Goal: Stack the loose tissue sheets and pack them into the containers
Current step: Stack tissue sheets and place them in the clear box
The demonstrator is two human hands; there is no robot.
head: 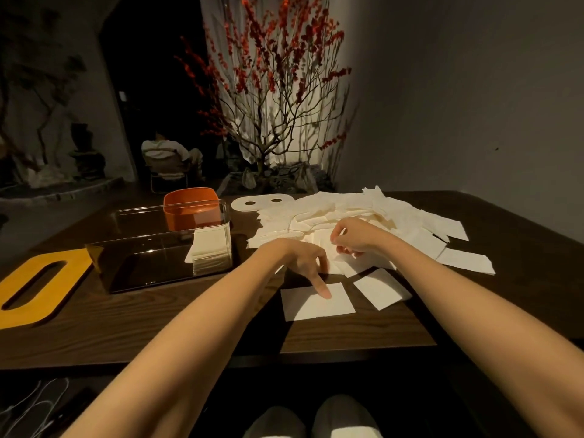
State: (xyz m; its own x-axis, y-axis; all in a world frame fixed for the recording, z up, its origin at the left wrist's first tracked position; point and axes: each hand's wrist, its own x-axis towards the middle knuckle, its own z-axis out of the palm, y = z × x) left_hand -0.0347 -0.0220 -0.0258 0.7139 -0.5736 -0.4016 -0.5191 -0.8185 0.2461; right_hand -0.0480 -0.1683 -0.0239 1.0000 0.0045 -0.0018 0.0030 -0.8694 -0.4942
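Now pin the square white tissue sheet [317, 302] flat on the dark wooden worktop [189, 327] with the left hand [303, 257] forefinger; with the right hand [354, 235], pinching a sheet from the loose white tissue heap [363, 216], lay it squarely on top, edges matched.

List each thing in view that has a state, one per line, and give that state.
Clear rectangular plastic container: lid off, holding a tissue stack at its right end.
Orange plastic container: open.
Yellow slotted lid: off, flat on table.
Loose white tissue pile: unstacked.
Left hand: fingertip pressing a single white tissue sheet.
Right hand: pinching pile tissue.
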